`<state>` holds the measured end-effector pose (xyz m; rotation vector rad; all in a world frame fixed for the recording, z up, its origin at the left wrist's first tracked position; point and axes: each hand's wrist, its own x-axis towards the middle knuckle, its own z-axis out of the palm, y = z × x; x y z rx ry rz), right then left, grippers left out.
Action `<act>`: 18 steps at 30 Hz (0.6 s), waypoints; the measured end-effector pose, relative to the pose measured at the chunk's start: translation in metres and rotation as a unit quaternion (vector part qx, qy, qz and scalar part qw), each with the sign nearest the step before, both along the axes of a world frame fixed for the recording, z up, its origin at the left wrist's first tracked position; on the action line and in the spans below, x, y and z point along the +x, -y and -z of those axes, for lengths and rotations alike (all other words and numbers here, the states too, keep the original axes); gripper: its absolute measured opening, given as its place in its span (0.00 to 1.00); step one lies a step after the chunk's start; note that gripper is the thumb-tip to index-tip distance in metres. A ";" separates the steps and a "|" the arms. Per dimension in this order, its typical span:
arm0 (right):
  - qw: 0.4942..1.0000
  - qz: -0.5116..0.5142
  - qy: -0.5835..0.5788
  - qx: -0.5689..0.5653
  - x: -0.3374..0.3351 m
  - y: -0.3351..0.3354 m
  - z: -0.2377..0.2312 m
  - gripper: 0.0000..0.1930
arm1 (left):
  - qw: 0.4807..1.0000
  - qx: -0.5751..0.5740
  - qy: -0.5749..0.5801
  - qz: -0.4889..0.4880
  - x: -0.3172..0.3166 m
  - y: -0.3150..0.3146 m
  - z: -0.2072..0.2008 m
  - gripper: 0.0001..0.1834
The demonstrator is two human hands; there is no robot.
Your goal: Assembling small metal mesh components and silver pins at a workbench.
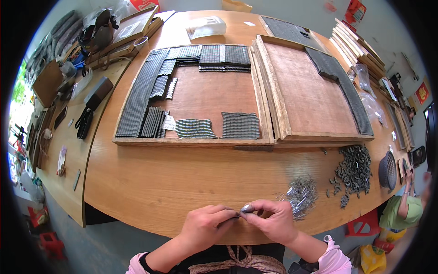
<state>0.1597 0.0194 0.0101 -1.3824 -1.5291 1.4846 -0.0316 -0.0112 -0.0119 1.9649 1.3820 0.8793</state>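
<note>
Near the table's front edge, my left hand (205, 226) and my right hand (273, 221) meet, fingertips almost touching. My left hand is closed in a pinch on a small dark piece (237, 216), mostly covered by the fingers. The fingers of my right hand pinch at the same spot; what they hold is too small to make out. A shiny silver cap (247, 208), thimble-like, sits at a right fingertip. Just beyond my right hand lies a heap of thin silver pins (302, 196). Farther right is a pile of small dark-grey pieces (356, 169).
Two shallow wooden trays (191, 142) (328, 137) stand across the middle, with grey ribbed blocks (240, 125) along their sides. A dark basket (387, 171) stands at the right edge. A clear plastic container (206, 27) is at the back. Another person (404, 208) works at far right.
</note>
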 end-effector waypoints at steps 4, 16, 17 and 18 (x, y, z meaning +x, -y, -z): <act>1.000 -0.010 0.006 0.008 0.001 0.000 0.004 0.07 | 1.000 -0.001 -0.003 0.005 -0.002 -0.001 0.000 0.07; 0.965 -0.089 0.033 0.244 0.002 -0.004 0.010 0.08 | 1.000 -0.003 -0.015 0.020 -0.003 -0.003 0.001 0.07; 0.981 -0.058 0.014 0.183 0.001 -0.002 0.010 0.08 | 1.000 -0.003 -0.012 0.022 -0.003 -0.003 0.001 0.07; 0.992 -0.027 -0.006 0.121 0.002 -0.001 0.010 0.08 | 1.000 -0.003 -0.011 0.024 -0.002 -0.004 0.000 0.07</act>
